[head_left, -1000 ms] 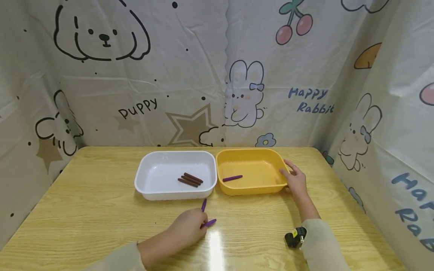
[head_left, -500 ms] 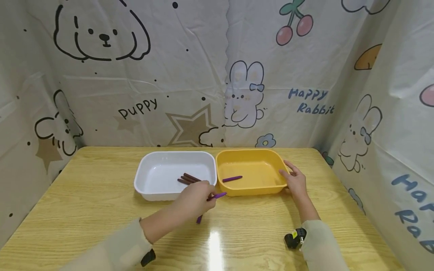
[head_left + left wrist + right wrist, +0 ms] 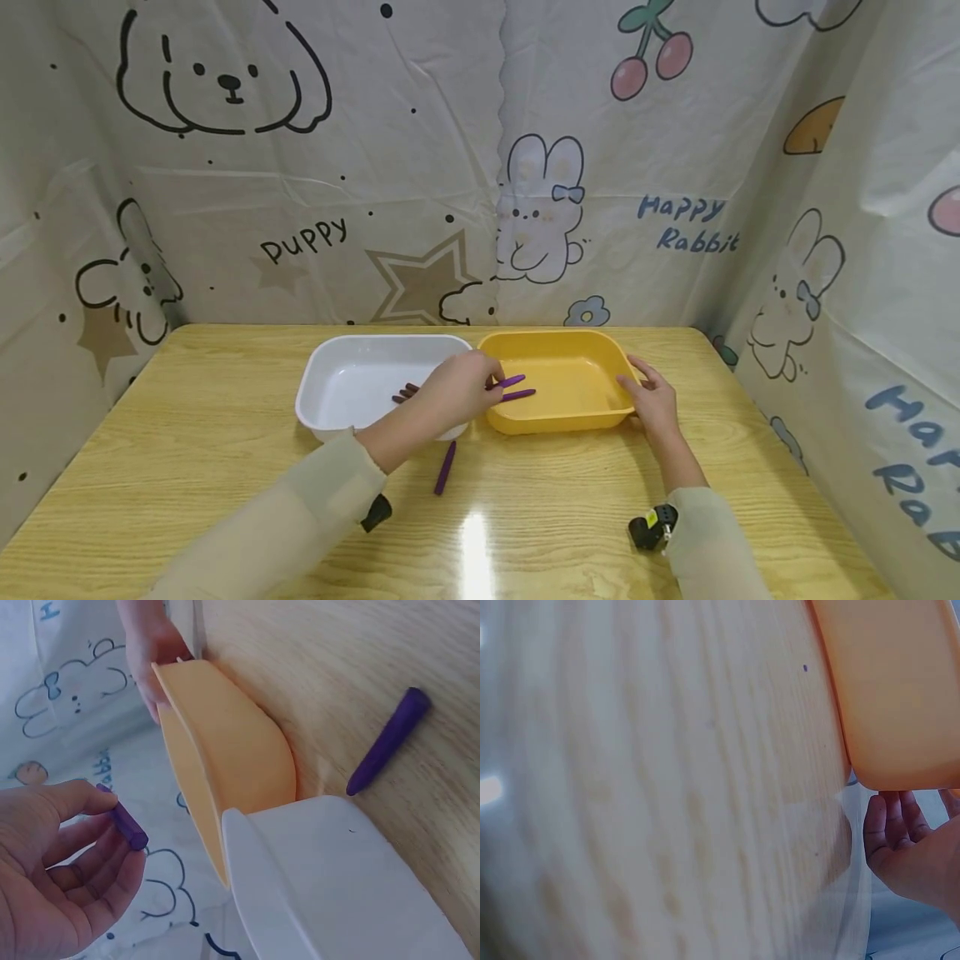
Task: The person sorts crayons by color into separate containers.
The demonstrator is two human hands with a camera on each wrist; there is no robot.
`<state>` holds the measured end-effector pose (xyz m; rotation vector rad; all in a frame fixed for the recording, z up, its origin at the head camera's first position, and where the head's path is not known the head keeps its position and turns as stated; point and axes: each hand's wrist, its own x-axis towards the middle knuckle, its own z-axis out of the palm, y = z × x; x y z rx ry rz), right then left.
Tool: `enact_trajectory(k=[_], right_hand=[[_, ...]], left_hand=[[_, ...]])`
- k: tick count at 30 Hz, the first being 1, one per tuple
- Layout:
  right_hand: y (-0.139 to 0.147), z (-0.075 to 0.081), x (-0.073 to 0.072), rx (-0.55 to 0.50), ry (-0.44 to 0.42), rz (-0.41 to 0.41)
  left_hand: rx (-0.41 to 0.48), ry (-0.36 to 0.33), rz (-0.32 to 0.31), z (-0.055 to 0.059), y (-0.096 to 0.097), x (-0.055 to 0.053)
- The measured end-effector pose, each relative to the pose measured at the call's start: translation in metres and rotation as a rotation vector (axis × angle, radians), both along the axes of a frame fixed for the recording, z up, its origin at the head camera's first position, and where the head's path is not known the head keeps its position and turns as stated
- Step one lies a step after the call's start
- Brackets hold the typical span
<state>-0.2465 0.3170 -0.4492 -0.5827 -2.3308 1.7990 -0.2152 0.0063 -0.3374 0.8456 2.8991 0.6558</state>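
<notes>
My left hand (image 3: 467, 385) pinches a purple crayon (image 3: 129, 829) between thumb and fingertips, over the left end of the yellow tray (image 3: 562, 423). Just below it in the head view, another purple crayon (image 3: 521, 394) lies in that tray, partly covered by the hand. On the right end of the yellow tray my right hand (image 3: 657, 402) grips the rim, thumb inside and fingers outside. A third purple crayon (image 3: 446, 468) rests on the table in front of the trays. Several brown crayons (image 3: 403, 393) lie in the white tray (image 3: 321, 417), mostly hidden behind my left hand and wrist.
Both trays stand side by side near the back edge of the wooden table (image 3: 225, 467). Behind and at the sides hangs a printed curtain (image 3: 420, 167). Black wrist cameras sit at the left sleeve (image 3: 315, 492) and right sleeve (image 3: 712, 533).
My left hand has lifted one purple crayon off the table and carried it up and right, past the white tray, to the yellow tray. The right hand keeps its grip.
</notes>
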Motion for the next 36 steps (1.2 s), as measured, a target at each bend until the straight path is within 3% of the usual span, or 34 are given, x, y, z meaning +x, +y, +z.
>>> enact_trajectory(k=[9, 15, 22, 33, 36], right_hand=[[-0.001, 0.001, -0.001, 0.005, -0.009, -0.01], [0.0, 0.002, 0.0, 0.007, -0.011, -0.005], [-0.001, 0.001, 0.0, 0.004, -0.015, -0.005], [0.0, -0.001, 0.0, 0.006, -0.015, -0.007], [0.0, 0.0, 0.0, 0.005, -0.012, -0.008]], left_hand=[[-0.027, -0.01, 0.028, -0.007, 0.017, -0.027], [-0.01, -0.019, 0.019, -0.016, 0.028, -0.041], [-0.015, -0.046, 0.057, -0.032, 0.039, -0.053], [-0.191, -0.056, 0.11, -0.048, 0.052, -0.064], [-0.267, -0.008, 0.112, -0.052, 0.054, -0.064]])
